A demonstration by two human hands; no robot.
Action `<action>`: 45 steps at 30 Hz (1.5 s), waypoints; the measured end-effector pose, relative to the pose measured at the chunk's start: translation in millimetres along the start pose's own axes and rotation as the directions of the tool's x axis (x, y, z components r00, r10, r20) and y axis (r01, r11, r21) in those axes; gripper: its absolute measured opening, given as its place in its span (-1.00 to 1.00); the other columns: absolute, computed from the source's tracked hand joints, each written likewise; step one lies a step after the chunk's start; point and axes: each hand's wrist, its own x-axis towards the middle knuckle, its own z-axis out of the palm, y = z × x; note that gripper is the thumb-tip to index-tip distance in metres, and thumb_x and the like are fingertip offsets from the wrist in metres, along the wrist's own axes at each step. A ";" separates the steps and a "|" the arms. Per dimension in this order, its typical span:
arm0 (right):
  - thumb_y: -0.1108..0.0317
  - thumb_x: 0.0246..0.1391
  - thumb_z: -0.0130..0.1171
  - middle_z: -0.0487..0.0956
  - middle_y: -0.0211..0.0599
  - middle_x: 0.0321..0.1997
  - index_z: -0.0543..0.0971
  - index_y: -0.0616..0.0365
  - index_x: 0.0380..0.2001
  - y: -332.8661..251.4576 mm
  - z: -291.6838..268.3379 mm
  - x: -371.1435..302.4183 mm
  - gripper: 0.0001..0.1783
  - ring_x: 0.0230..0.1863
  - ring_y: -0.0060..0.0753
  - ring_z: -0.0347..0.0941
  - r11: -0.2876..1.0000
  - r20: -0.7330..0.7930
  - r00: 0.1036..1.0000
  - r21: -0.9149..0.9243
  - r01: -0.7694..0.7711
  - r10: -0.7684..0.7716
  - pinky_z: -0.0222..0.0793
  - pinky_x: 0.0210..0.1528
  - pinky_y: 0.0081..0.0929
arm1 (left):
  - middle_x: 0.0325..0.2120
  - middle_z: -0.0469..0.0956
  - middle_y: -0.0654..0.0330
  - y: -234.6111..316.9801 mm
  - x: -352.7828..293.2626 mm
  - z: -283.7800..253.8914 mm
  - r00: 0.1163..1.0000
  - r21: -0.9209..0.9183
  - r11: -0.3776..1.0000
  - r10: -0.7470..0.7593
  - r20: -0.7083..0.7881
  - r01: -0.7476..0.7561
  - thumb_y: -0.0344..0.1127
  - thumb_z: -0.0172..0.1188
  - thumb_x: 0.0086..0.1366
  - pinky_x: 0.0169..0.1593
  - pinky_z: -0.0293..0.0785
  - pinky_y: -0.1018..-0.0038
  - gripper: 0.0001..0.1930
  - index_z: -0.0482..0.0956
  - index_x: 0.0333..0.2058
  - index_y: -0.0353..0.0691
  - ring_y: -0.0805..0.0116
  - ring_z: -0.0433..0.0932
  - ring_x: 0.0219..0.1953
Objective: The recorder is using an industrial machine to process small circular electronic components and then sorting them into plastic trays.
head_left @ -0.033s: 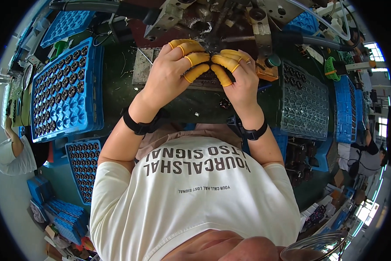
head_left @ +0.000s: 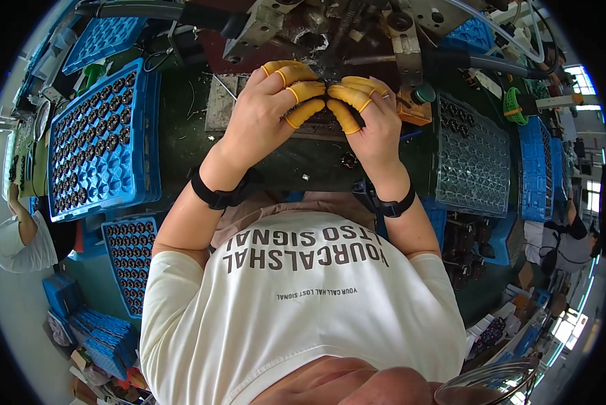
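Left grip (head_left: 262,115) beside right grip (head_left: 377,125), dark lettering (head_left: 304,248) on white shirt (head_left: 303,327)

Over at eight o'clock rises a plain, pale wall (head_left: 19,317), and at two o'clock a bright barred window (head_left: 581,79) glares white. A long, thin line of white light (head_left: 589,278) runs towards four o'clock; nearer in, a broad dark-green worktop (head_left: 181,152) spreads at ten.
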 end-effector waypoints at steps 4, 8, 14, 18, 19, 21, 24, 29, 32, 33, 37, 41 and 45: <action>0.38 -0.12 0.36 0.60 -0.40 -0.27 0.59 0.05 -0.26 -2.8 -0.6 1.6 -0.72 -0.17 -0.30 0.53 0.999 0.001 0.999 0.023 -0.040 0.040 0.31 0.08 -0.23 | -0.19 0.55 0.21 -2.4 -2.5 4.0 1.000 -0.040 0.999 -0.010 -0.023 0.009 -0.34 0.34 0.03 -0.06 0.42 0.36 -0.71 0.60 -0.22 -0.15 0.16 0.49 -0.12; 0.39 -0.12 0.36 0.61 -0.36 -0.27 0.59 0.07 -0.28 -7.5 -0.3 1.8 -0.74 -0.19 -0.25 0.53 0.988 0.015 0.992 0.093 -0.122 0.121 0.32 0.07 -0.23 | -0.22 0.55 0.20 -0.4 -4.1 3.4 0.997 -0.092 0.994 -0.066 -0.034 0.063 -0.33 0.35 0.02 -0.08 0.43 0.37 -0.71 0.60 -0.22 -0.16 0.14 0.49 -0.15; 0.41 -0.14 0.37 0.61 -0.33 -0.27 0.59 0.07 -0.27 -6.7 2.3 0.1 -0.72 -0.19 -0.22 0.52 0.987 -0.002 0.994 0.119 -0.113 0.114 0.33 0.07 -0.22 | -0.23 0.55 0.19 -0.1 -3.4 3.3 0.996 -0.102 0.992 -0.076 -0.048 0.071 -0.31 0.37 0.01 -0.08 0.43 0.36 -0.68 0.59 -0.21 -0.16 0.14 0.48 -0.17; 0.43 -0.14 0.36 0.61 -0.34 -0.27 0.59 0.06 -0.25 -4.5 2.4 -1.0 -0.71 -0.20 -0.22 0.52 0.987 0.004 0.993 0.112 -0.116 0.116 0.33 0.07 -0.20 | -0.23 0.55 0.21 -2.1 -2.6 1.6 0.998 -0.074 0.996 -0.056 -0.023 0.054 -0.31 0.36 0.01 -0.07 0.43 0.36 -0.67 0.59 -0.19 -0.16 0.15 0.48 -0.17; 0.43 -0.14 0.36 0.61 -0.34 -0.26 0.59 0.06 -0.25 -3.4 2.2 -1.1 -0.70 -0.19 -0.23 0.52 0.992 0.006 0.996 0.087 -0.087 0.087 0.33 0.07 -0.19 | -0.22 0.55 0.22 -3.3 -1.4 1.3 1.000 -0.050 0.999 -0.005 -0.022 0.004 -0.31 0.36 0.01 -0.06 0.43 0.36 -0.67 0.60 -0.19 -0.16 0.15 0.48 -0.17; 0.44 -0.13 0.36 0.61 -0.34 -0.26 0.60 0.06 -0.24 -1.3 1.8 -2.0 -0.70 -0.19 -0.23 0.52 0.996 0.007 0.998 0.060 -0.060 0.060 0.33 0.08 -0.19 | -0.22 0.55 0.22 -2.8 -0.7 -0.4 0.999 -0.028 0.998 0.048 -0.019 -0.048 -0.31 0.36 0.02 -0.05 0.42 0.36 -0.66 0.60 -0.18 -0.15 0.16 0.48 -0.16; 0.45 -0.12 0.35 0.61 -0.35 -0.24 0.59 0.05 -0.23 0.2 -1.5 -3.0 -0.70 -0.18 -0.25 0.51 0.999 0.016 1.000 -0.034 -0.007 0.007 0.33 0.08 -0.18 | -0.21 0.56 0.22 0.0 -0.1 -1.7 0.998 0.050 0.997 0.056 0.036 -0.057 -0.31 0.35 0.02 -0.04 0.42 0.36 -0.69 0.61 -0.20 -0.15 0.16 0.48 -0.14; 0.44 -0.09 0.34 0.60 -0.30 -0.23 0.59 0.07 -0.22 2.7 -22.7 -0.4 -0.71 -0.13 -0.17 0.49 0.986 -0.006 0.989 0.083 -0.144 0.145 0.31 0.04 -0.25 | -0.21 0.56 0.13 4.3 -4.5 8.2 0.977 -0.207 0.960 -0.206 -0.055 0.191 -0.37 0.39 0.02 -0.03 0.43 0.34 -0.56 0.49 -0.10 -0.27 0.08 0.50 -0.11; 0.40 -0.01 0.30 0.57 -0.24 -0.08 0.55 0.10 -0.11 26.0 -44.6 -15.2 -0.66 -0.02 -0.10 0.45 0.944 -0.102 0.970 -0.228 -0.239 0.221 0.30 0.02 -0.26 | -0.19 0.56 0.08 10.2 -1.3 7.1 0.930 -0.332 0.878 -0.367 -0.007 0.344 -0.38 0.40 0.02 0.05 0.41 0.36 -0.44 0.37 -0.01 -0.35 0.09 0.51 -0.05; 0.38 0.01 0.28 0.55 -0.22 -0.04 0.54 0.10 -0.08 33.8 -51.7 -19.3 -0.65 0.02 -0.09 0.44 0.914 -0.103 0.971 -0.327 -0.239 0.217 0.30 0.03 -0.26 | -0.19 0.56 0.08 11.6 -0.7 6.1 0.928 -0.326 0.879 -0.372 -0.015 0.347 -0.38 0.40 0.02 0.05 0.41 0.36 -0.44 0.37 -0.01 -0.35 0.09 0.51 -0.05; 0.35 0.13 0.17 0.52 -0.13 0.04 0.51 0.20 -0.03 53.7 -61.3 -32.1 -0.66 0.15 0.00 0.37 0.871 -0.020 0.964 -0.423 -0.250 0.267 0.27 0.12 -0.17 | -0.11 0.53 0.04 9.8 -6.9 -2.5 0.918 -0.382 0.848 -0.397 0.005 0.369 -0.37 0.39 0.04 0.12 0.37 0.39 -0.38 0.31 0.05 -0.37 0.17 0.49 0.03; 0.38 0.21 0.08 0.49 -0.03 0.10 0.48 0.25 0.03 55.2 -62.3 -44.2 -0.66 0.13 0.07 0.38 0.896 0.053 0.954 -0.361 -0.258 0.296 0.30 0.13 -0.23 | -0.05 0.48 0.06 10.7 -30.9 -31.8 0.937 -0.289 0.899 -0.350 -0.023 0.329 -0.35 0.40 0.02 0.09 0.38 0.37 -0.37 0.35 0.07 -0.31 0.12 0.47 0.02; 0.34 0.25 0.02 0.46 0.05 0.13 0.47 0.32 0.03 57.6 -66.1 -52.9 -0.64 0.13 0.10 0.38 0.875 0.080 0.963 -0.443 -0.196 0.256 0.31 0.11 -0.18 | -0.15 0.53 0.10 4.7 -65.1 -90.9 0.926 -0.030 0.931 -0.364 -0.096 0.363 -0.40 0.37 0.02 -0.02 0.44 0.36 -0.61 0.55 -0.12 -0.21 0.11 0.50 -0.10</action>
